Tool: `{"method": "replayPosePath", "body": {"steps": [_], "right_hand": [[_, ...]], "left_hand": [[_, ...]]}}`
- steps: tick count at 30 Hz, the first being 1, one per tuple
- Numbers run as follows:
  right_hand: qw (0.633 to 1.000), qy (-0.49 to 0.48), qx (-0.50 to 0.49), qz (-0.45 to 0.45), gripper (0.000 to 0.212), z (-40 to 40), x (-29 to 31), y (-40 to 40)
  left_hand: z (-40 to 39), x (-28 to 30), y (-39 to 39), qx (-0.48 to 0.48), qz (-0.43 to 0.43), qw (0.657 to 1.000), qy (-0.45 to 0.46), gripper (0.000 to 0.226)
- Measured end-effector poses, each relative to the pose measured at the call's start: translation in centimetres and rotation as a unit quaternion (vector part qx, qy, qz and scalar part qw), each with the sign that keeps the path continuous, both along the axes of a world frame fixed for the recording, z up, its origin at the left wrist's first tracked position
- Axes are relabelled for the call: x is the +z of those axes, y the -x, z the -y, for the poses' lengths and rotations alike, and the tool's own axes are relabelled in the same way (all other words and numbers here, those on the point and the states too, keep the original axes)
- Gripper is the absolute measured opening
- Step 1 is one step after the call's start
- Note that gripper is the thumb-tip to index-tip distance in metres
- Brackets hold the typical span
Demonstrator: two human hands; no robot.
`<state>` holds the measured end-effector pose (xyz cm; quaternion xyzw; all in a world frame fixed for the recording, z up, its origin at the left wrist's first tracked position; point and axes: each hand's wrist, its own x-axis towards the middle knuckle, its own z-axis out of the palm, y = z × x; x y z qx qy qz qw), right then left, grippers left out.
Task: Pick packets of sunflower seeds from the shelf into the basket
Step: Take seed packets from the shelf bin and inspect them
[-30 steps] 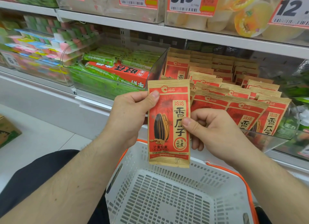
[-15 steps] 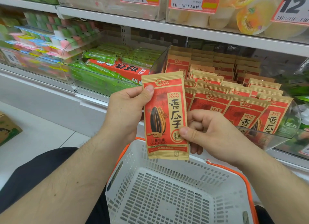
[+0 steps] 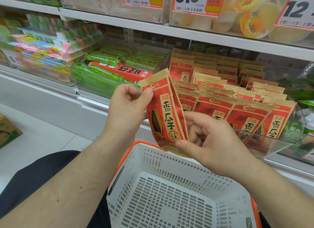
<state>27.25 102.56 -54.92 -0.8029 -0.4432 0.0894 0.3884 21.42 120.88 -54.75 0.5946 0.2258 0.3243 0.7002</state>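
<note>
Head view, both hands' fingers pinching seed packet (image 3: pixel 165 112) above white basket (image 3: pixel 169 193), clear bin (image 3: pixel 271 142) holding packets

Sunflower seed packet (image 3: pixel 164 108) tilting from upright, top now leaning left, front face turning edge-on, right hand (image 3: pixel 210 142) sliding from mid-packet to pinch its bottom corner, left hand (image 3: pixel 126 108) loosening at the top edge

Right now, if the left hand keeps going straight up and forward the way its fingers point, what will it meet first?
Probably the clear plastic bin of green snack packs with the red box, just beyond the left hand, which pinches the sunflower seed packet. Depth is unclear from one view, so the gap could be larger.
</note>
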Motion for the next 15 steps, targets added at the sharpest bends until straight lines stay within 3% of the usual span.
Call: {"method": "replayPosePath", "body": {"steps": [8, 15], "right_hand": [[0.996, 0.004, 0.022, 0.085, 0.063, -0.2, -0.7, 0.2], [0.995, -0.102, -0.004, 0.0, 0.033, -0.2, -0.4, 0.1]], "left_hand": [[1.3, 0.0, 0.8, -0.13, 0.006, 0.989, -0.076, 0.051], [1.0, -0.8, 0.7, -0.161, -0.025, 0.976, -0.147, 0.045]]}}
